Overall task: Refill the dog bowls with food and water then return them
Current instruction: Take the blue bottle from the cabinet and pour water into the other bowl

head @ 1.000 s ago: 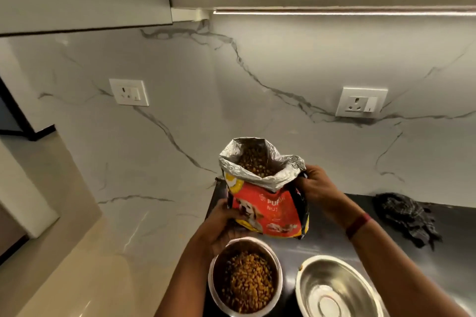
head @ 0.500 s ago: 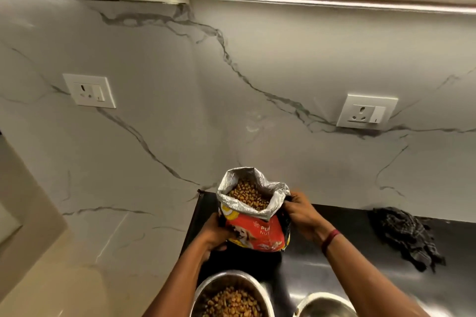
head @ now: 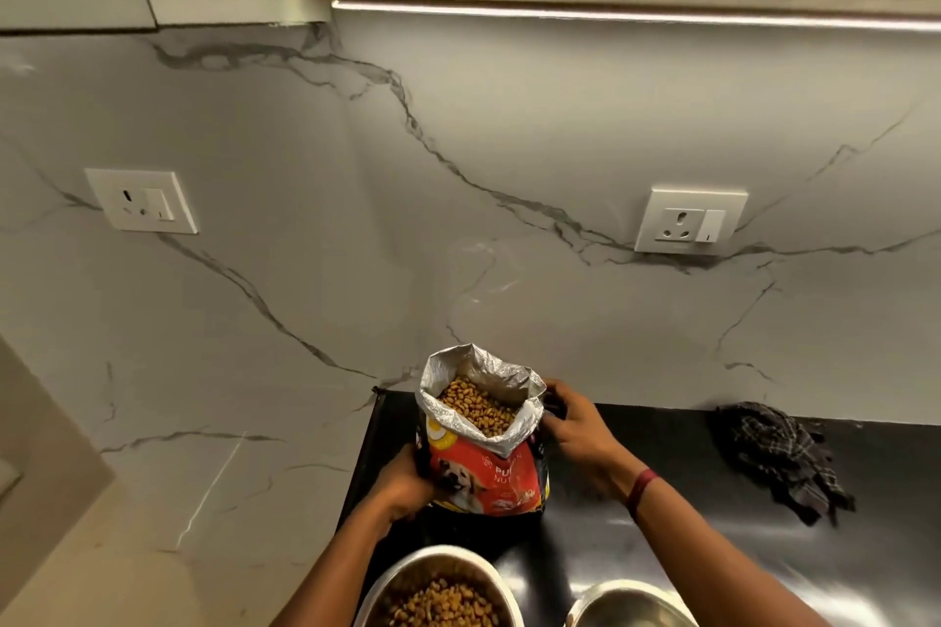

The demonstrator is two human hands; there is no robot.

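Observation:
A red dog food bag [head: 486, 476] with a silver foil lining stands upright and open on the black counter [head: 636, 555], near the back wall, with kibble showing at its mouth. My left hand [head: 405, 486] grips its lower left side. My right hand [head: 575, 428] holds its upper right edge. In front of the bag, a steel bowl [head: 397, 580] holds brown kibble at the bottom edge of the view. To the right of that one, the rim of a second steel bowl [head: 631, 601] shows, cut off by the frame, its inside mostly hidden.
A dark checked cloth [head: 779, 453] lies crumpled on the counter at the right by the wall. Two white wall sockets [head: 690, 222] [head: 142, 201] sit on the marble backsplash. A lit strip [head: 611, 13] runs under the upper cabinet. The counter's left edge meets a marble side wall.
The bag has gone from raised and tilted above the bowls to standing upright on the counter farther back. My view has lifted, so both bowls slid toward the bottom edge.

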